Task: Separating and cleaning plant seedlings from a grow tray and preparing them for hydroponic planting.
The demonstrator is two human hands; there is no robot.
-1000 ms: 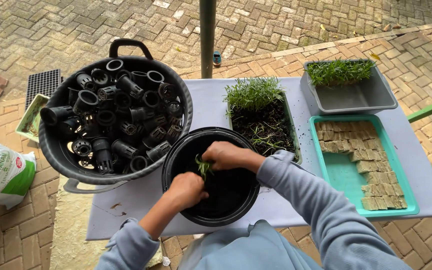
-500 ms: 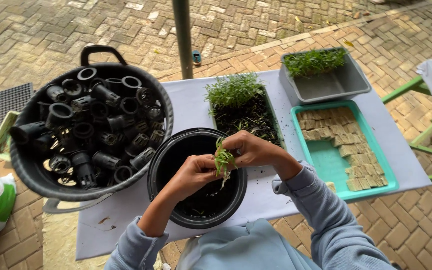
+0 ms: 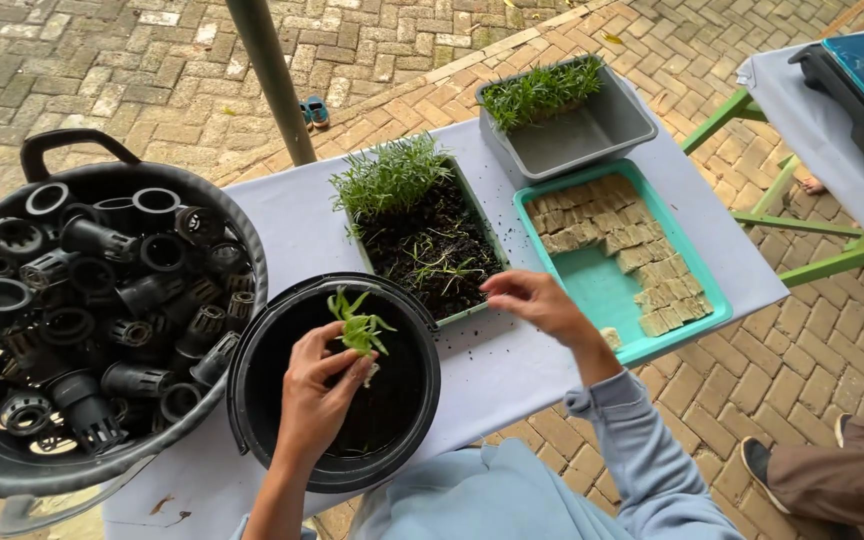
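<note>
left hand [image 3: 314, 398] fingers clamped on seedling clump [image 3: 357, 325], above black bucket [image 3: 252, 400] | right hand [image 3: 532, 300] fingers loosely apart, empty, at soil tray [image 3: 432, 250] edge | risk: pinch may bruise stems, roots shed soil on counter [image 3: 512, 370] | net-pot basin [image 3: 102, 310] crowds left of fingers; sponge-cube tray [image 3: 592, 290] just right.

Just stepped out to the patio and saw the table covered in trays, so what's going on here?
A person is sorting seedlings at a covered table. The left hand holds a small green seedling above a black bucket. The right hand reaches toward the tray of soil and sprouts, beside a teal tray of tan cubes. A big tub of black net pots sits on the person's left.
</note>
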